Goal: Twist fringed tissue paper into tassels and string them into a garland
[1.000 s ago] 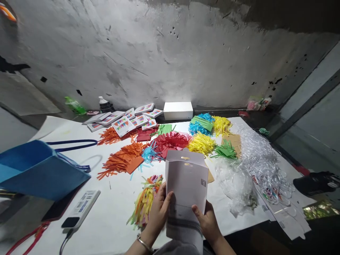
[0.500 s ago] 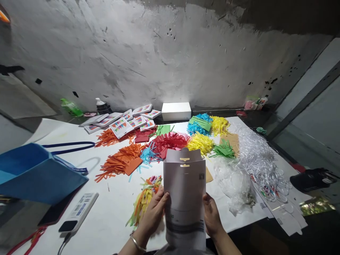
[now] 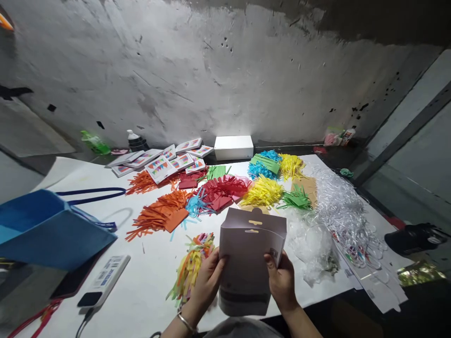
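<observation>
Boxes: one grey carton (image 3: pixel 251 253) in my grasp.
Hands: my left hand (image 3: pixel 206 281) and right hand (image 3: pixel 282 281) both clamp it.
Change: carton now tipped forward, lower.

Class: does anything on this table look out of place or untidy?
Yes. A clear plastic heap sprawls over the table's right edge, and the orange strips lie fanned loosely, not stacked like the cards.
</observation>
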A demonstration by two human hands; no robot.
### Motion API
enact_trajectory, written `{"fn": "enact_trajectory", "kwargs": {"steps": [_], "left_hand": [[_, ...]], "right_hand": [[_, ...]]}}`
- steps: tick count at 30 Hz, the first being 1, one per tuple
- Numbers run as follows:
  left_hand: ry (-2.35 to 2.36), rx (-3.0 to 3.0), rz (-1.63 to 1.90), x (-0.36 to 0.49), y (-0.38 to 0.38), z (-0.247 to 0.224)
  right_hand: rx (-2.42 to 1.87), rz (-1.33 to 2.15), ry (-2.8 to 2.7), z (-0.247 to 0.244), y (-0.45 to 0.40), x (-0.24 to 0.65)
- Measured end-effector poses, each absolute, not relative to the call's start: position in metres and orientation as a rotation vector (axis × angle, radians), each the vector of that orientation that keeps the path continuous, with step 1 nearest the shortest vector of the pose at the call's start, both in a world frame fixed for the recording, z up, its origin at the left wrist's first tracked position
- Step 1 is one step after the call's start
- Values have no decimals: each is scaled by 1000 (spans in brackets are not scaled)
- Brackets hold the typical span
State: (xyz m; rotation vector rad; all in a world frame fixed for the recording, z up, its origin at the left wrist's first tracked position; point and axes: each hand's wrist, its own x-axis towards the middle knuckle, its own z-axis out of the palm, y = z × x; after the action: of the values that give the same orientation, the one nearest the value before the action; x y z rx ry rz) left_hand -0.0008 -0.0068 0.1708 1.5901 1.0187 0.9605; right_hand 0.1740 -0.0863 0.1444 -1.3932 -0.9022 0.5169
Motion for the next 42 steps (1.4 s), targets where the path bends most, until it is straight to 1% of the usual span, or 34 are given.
{"fn": "enact_trajectory", "kwargs": {"steps": [3, 8, 10, 13, 15, 19, 28, 32, 38, 40, 42], "left_hand": [[1119, 1631, 1088, 3, -6, 181], [1079, 1812, 1108, 2, -9, 187], [1073, 1776, 1188, 1, -12, 183], [1089, 1562, 1390, 2, -16, 171], [1056, 1439, 1481, 4, -19, 162], [967, 1388, 1563, 3, -23, 148], [1038, 1361, 1609, 0, -29, 158], [1081, 1415, 1595, -2, -26, 156], [1102, 1470, 1556, -2, -20, 168], [1087, 1430, 1539, 0, -20, 174], [1093, 1382, 1511, 2, -20, 179]], "right_hand": [[-1425, 481, -941, 145, -86, 171], [-1388, 570, -898, 148, -93, 173], [-1457, 529, -894, 147, -96, 174], [-1542, 462, -885, 141, -99, 173], [-1509, 421, -826, 137, -99, 169], [-1307, 340, -634, 141, -99, 163], [-1218, 211, -570, 159, -98, 154], [-1197, 337, -513, 166, -97, 156], [-932, 821, -410, 193, -95, 167], [-883, 897, -368, 199, -95, 171], [-906, 892, -330, 200, -94, 174]]}}
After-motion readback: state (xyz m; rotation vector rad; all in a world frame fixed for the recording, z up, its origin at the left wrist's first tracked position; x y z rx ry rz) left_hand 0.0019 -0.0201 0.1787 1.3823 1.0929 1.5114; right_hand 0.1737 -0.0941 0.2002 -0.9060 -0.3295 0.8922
